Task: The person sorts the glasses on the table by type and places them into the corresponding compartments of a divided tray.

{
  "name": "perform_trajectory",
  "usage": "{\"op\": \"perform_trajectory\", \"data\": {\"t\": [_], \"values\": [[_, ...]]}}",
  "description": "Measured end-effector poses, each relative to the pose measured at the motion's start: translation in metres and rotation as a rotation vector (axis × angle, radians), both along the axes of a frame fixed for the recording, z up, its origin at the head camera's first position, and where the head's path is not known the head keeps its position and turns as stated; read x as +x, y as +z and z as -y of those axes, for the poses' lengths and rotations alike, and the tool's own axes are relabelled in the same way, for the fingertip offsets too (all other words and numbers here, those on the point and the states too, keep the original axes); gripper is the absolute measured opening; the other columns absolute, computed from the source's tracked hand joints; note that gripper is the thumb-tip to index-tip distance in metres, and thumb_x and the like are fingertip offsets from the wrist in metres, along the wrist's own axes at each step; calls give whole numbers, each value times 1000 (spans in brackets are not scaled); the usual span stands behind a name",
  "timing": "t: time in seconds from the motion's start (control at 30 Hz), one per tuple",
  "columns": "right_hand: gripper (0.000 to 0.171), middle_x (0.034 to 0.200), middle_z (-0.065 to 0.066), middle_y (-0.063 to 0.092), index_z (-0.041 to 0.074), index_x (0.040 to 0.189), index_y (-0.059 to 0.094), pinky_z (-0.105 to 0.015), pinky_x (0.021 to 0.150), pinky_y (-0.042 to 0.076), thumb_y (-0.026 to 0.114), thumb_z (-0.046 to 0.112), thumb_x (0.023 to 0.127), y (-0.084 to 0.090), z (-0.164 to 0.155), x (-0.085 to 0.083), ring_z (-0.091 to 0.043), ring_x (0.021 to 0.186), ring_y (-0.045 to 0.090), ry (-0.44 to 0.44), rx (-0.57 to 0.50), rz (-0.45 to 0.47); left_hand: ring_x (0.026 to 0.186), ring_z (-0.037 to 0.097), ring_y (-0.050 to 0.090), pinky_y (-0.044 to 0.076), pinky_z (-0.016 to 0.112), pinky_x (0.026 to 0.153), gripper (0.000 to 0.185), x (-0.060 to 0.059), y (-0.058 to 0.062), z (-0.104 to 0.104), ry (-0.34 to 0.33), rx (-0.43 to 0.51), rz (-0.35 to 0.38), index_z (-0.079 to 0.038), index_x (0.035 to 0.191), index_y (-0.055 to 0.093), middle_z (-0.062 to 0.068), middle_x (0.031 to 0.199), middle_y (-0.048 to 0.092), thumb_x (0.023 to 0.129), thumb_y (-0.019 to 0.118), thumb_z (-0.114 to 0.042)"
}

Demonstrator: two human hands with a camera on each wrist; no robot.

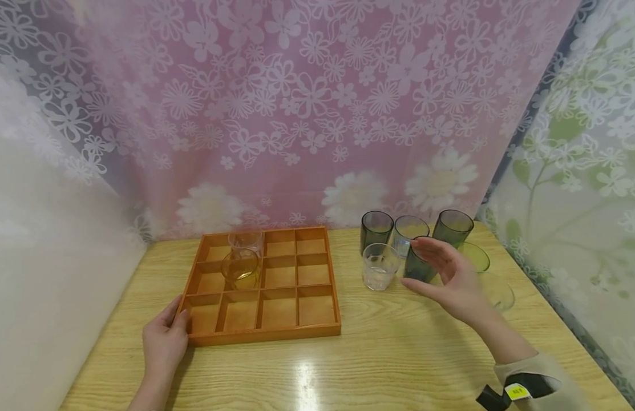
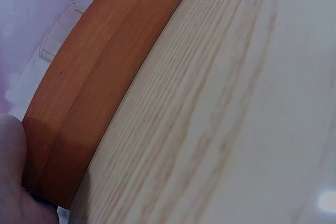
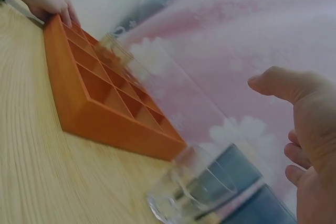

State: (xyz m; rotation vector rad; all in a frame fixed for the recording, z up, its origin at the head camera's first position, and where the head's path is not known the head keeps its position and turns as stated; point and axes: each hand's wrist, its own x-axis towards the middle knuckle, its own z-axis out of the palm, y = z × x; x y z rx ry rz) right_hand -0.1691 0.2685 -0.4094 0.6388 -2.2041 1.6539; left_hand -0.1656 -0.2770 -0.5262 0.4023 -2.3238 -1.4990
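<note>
My left hand [image 1: 165,337] grips the front left corner of an orange-brown wooden compartment tray [image 1: 266,335], thumb on its rim. In the tray's second column from the left, an amber glass [image 1: 240,271] stands in the middle row and a clear glass [image 1: 245,241] in the back row. My right hand [image 1: 453,282] is spread, thumb and fingers apart, beside a dark grey glass [image 1: 416,267]; the head view does not show whether they touch. Left of that glass stands a clear tumbler [image 1: 380,271]. In the right wrist view the right hand [image 3: 315,135] holds nothing.
Behind the tumbler are a dark glass [image 1: 376,228], a clear bluish glass [image 1: 411,230] and another dark glass [image 1: 454,225]. A green glass [image 1: 477,258] and a pale glass [image 1: 502,293] are partly hidden by my right hand. A flowered curtain [image 1: 296,114] closes the table's back.
</note>
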Motion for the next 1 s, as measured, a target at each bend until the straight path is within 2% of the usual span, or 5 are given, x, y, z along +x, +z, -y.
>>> {"op": "perform_trajectory", "data": {"t": [0.13, 0.47, 0.67, 0.87, 1.0], "values": [[76, 144, 0, 62, -12, 147, 48, -18, 109, 44, 80, -23, 79, 4, -19, 10, -12, 136, 54, -51, 14, 27, 135, 35, 53, 43, 3, 86, 42, 0, 0, 0, -2, 0, -5, 3, 147, 59, 22, 144, 59, 106, 62, -5], [76, 140, -2, 64, -6, 148, 52, -14, 107, 43, 77, -27, 79, -12, -81, 21, -9, 129, 58, -159, -167, 92, 136, 34, 53, 41, 2, 87, 42, 0, 4, -3, -11, -15, 1, 3, 147, 60, 23, 144, 59, 105, 63, -4], [75, 141, 9, 61, 6, 152, 53, -9, 104, 41, 81, -15, 86, -29, -111, 29, 1, 130, 53, -320, -73, 184, 136, 34, 53, 41, 3, 89, 41, -1, 4, -3, -10, -18, -19, 4, 145, 61, 22, 143, 60, 105, 63, -2], [73, 140, 15, 57, 5, 155, 48, -8, 103, 41, 82, -4, 91, -48, -129, 33, 5, 128, 51, -437, 88, 201, 136, 34, 53, 41, 3, 89, 41, -1, 4, -2, -6, -22, -17, 3, 145, 61, 22, 142, 60, 105, 63, -3], [72, 141, 13, 58, 7, 155, 48, -9, 107, 38, 79, -7, 92, -62, -134, 34, 2, 130, 52, -389, -40, 237, 136, 34, 53, 42, 3, 88, 42, 0, 2, -1, 2, -8, -7, 3, 146, 61, 21, 143, 60, 105, 64, -4]]}}
